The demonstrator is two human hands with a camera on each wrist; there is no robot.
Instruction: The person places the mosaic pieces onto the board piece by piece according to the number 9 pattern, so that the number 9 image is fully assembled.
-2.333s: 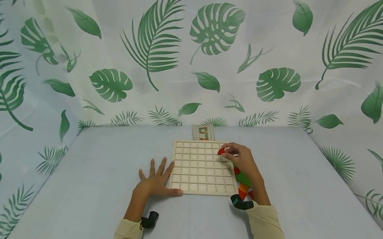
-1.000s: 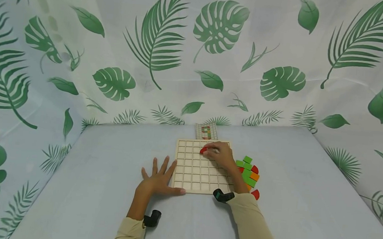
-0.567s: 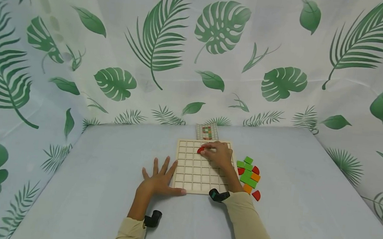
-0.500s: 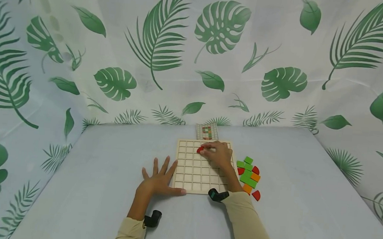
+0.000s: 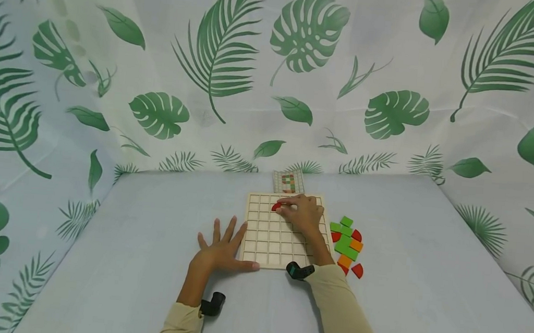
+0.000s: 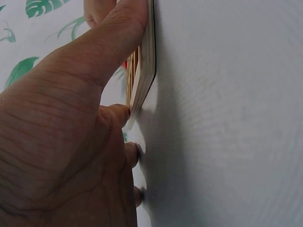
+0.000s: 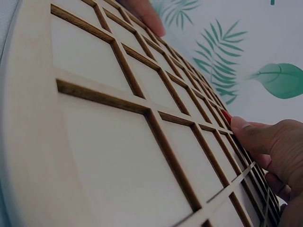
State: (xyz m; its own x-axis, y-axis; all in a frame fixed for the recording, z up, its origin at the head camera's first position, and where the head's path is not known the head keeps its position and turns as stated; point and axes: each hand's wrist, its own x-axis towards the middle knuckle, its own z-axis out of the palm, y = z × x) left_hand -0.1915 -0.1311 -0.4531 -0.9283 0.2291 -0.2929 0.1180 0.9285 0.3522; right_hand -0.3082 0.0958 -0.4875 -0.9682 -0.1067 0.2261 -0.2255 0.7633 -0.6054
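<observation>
At the left, a tan sleeve [image 5: 181, 324] is stretching over the pale desk [image 5: 139, 240], with a black device [image 5: 212, 304] sitting at the wrist. The person's left hand [image 5: 217, 256] is spreading its fingers wide, its thumb pressing on the near edge of the wooden grid board [image 5: 282, 243] and its index finger touching the board's left side. Over the far rows, a little left of the middle, a red quarter-round piece [image 5: 276, 207] is showing (whether it is touching the grid, I cannot tell). A small patterned card [image 5: 289, 182] is lying just beyond the far edge. The right hand [image 5: 303, 213] is pinching that red piece between thumb and fingers. Past the board's right side, green pieces [image 5: 347, 221], orange pieces [image 5: 356, 245] and other red pieces [image 5: 357, 270] are lying close together.
</observation>
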